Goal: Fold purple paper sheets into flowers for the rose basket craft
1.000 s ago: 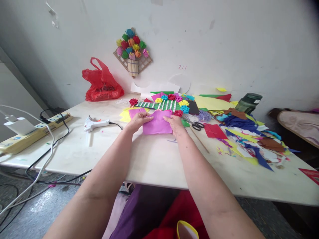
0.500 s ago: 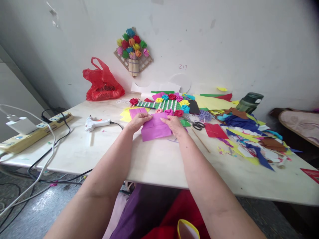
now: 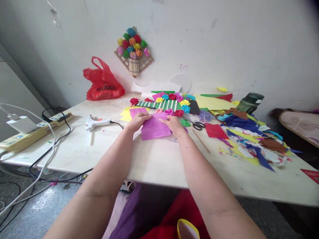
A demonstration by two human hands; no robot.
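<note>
A sheet of purple paper (image 3: 156, 127) is stretched between my two hands above the table. My left hand (image 3: 138, 121) pinches its upper left side, where a smaller purple piece seems to lie against it. At the upper right edge my right hand (image 3: 173, 124) grips the sheet between thumb and fingers. Just behind the hands lies a green guitar-shaped craft (image 3: 149, 105) with white strips, ringed by paper flowers such as a blue rose (image 3: 185, 109). Another purple paper piece (image 3: 134, 112) and some yellow paper (image 3: 126, 115) rest beyond my left hand.
To the left are a white glue gun (image 3: 97, 123), a power strip (image 3: 37, 134) with cables and a red plastic bag (image 3: 103, 83). Scissors (image 3: 198, 125), a wooden stick (image 3: 201, 141), red paper (image 3: 216, 131), mixed scraps (image 3: 249, 132) and a dark green bottle (image 3: 250, 103) are on the right.
Both hands stay in nearly the same place on the purple paper. The sheet's lower edge has risen very slightly, and the smaller piece's outline shows a little more clearly.
</note>
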